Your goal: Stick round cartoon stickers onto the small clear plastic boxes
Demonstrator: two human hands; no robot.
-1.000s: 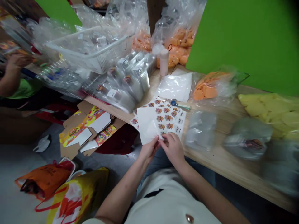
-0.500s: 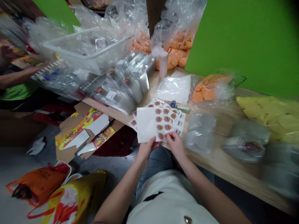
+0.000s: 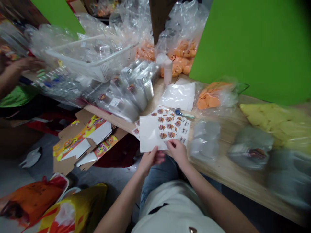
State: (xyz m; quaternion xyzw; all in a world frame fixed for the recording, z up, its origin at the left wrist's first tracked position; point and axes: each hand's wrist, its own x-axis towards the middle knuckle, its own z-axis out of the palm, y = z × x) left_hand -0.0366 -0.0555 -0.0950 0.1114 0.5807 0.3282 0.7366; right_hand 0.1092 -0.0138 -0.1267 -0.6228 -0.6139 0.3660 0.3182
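A white sheet (image 3: 148,133) of burger-print stickers is tilted up over the table edge. My left hand (image 3: 151,159) pinches its lower edge, thumb in front and fingers behind. At the sheet's lower right corner, my right hand (image 3: 178,149) has thumb and forefinger pressed together on a small sticker (image 3: 166,142), mostly hidden by the fingertips. More sticker sheets (image 3: 185,129) lie fanned out beneath. Just beyond them is a blue-and-green strap-like item (image 3: 182,113). Flat clear plastic packs (image 3: 205,140) lie right of my right hand.
Clear plastic boxes (image 3: 121,105) and a white basket (image 3: 82,64) stand at left. A pink bottle (image 3: 167,72) and orange pieces in a bag (image 3: 210,98) sit behind. Yellow pieces (image 3: 274,119) lie right. A co-worker's hand (image 3: 26,64) is far left; printed cartons (image 3: 82,142) lie below.
The lowest sticker no longer shows in its place on the sheet; my right fingertips have drawn slightly away from there. The co-worker's hand has shifted. The whole view has moved a little.
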